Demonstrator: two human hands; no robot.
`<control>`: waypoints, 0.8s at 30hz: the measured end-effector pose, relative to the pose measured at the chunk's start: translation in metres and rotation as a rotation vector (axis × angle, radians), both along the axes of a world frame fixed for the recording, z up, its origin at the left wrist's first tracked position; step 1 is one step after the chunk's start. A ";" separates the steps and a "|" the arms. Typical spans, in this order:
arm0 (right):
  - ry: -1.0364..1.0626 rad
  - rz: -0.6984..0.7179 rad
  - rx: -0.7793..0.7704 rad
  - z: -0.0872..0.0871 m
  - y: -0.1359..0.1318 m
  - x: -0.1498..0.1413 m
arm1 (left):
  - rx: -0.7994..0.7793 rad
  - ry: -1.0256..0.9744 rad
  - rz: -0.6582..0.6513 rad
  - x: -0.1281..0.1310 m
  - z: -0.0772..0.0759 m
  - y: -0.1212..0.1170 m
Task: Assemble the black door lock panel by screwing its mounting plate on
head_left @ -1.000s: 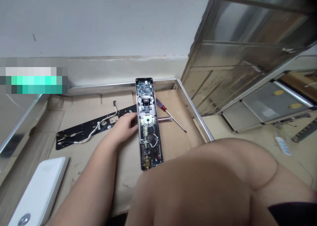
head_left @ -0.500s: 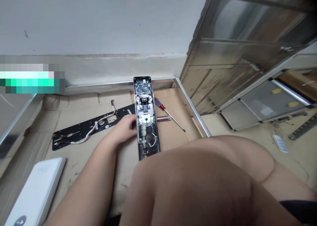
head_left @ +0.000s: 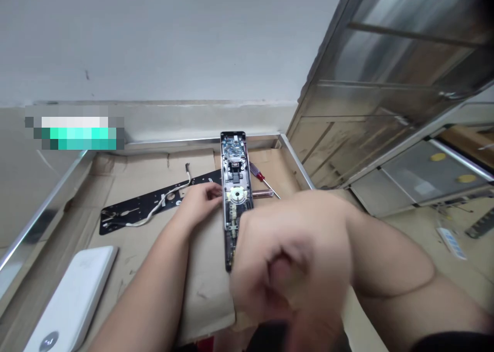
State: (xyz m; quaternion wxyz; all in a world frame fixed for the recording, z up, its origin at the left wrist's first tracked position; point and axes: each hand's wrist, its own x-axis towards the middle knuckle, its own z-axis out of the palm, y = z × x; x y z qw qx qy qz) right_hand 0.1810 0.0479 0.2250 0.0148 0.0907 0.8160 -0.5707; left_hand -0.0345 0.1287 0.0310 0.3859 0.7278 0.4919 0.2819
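An opened electronic door lock panel [head_left: 236,177] lies lengthwise before me, with a circuit board, a round white part and wires showing inside. My left hand [head_left: 204,200] is at its left edge, thumb and fingers closed against the side; the fingertips are partly hidden. Close to the camera, my right hand [head_left: 293,254] is raised and blurred, its fingers curled. It covers the panel's lower right part from view, and what it holds, if anything, cannot be made out. Beneath the panel lies a black perforated plate [head_left: 131,208] with a whitish cable [head_left: 154,208] across it.
Right of the panel are a screwdriver [head_left: 257,172] with a red handle and a reddish rod [head_left: 264,193]. A white power bank [head_left: 73,300] lies at the left. Cardboard [head_left: 208,285] covers the table, bounded by a raised metal rim [head_left: 297,159]. A power strip [head_left: 451,243] is on the floor.
My right hand has come into view, curled, where the forearm and bent elbow covered the foreground before. My left hand stays at the panel. The whole view has shifted slightly.
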 end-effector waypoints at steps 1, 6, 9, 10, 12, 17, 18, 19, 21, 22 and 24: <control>0.000 -0.018 0.010 -0.002 0.009 -0.001 | -0.021 -0.069 0.054 -0.003 0.002 0.001; -0.283 -0.656 0.508 -0.028 0.038 0.004 | -0.135 -0.468 0.202 -0.008 0.016 0.000; -0.219 -0.848 0.575 -0.051 0.043 0.004 | -0.165 -0.640 0.069 0.001 0.019 -0.008; -0.172 -0.861 0.599 -0.059 0.043 0.002 | -0.162 -0.674 0.016 0.005 0.019 -0.011; -0.094 -0.843 0.660 -0.072 0.042 -0.001 | -0.161 -0.717 -0.048 0.012 0.020 -0.016; -0.057 -0.754 0.705 -0.088 0.040 -0.002 | -0.264 -0.727 -0.076 0.018 0.022 -0.021; -0.051 -0.743 0.687 -0.090 0.040 0.000 | -0.272 -0.722 -0.080 0.018 0.023 -0.021; -0.044 -0.735 0.652 -0.091 0.041 0.002 | -0.278 -0.718 -0.085 0.018 0.023 -0.021; -0.015 -0.719 0.524 -0.093 0.043 0.008 | -0.293 -0.715 -0.100 0.019 0.023 -0.022; -0.002 -0.709 0.451 -0.094 0.045 0.011 | -0.307 -0.712 -0.114 0.020 0.023 -0.023; 0.006 -0.687 0.350 -0.097 0.048 0.015 | -0.330 -0.709 -0.145 0.022 0.023 -0.024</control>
